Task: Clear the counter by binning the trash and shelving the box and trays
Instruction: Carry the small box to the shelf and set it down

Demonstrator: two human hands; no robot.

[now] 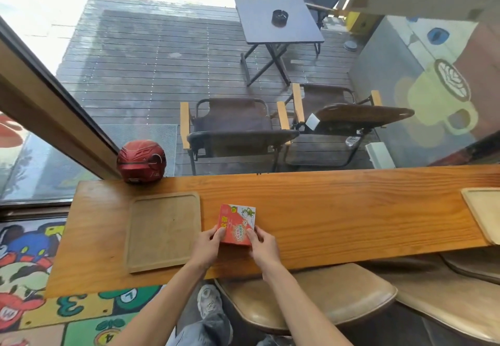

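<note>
A red and white printed box (238, 221) lies flat on the wooden counter (338, 218), near its middle. My left hand (207, 245) grips the box's near left corner. My right hand (262, 242) grips its near right side. Both sets of fingers curl over the box's near edge. To the left of the box a wooden tray (162, 232) rests flat on the counter. A second wooden tray (484, 210) shows partly at the counter's right end, cut off by the frame.
A red helmet (141, 161) sits at the counter's far left corner against the window. Padded stools (324, 291) stand under the counter's near edge on the right. Beyond the glass, folding chairs and a small table stand on a wooden deck.
</note>
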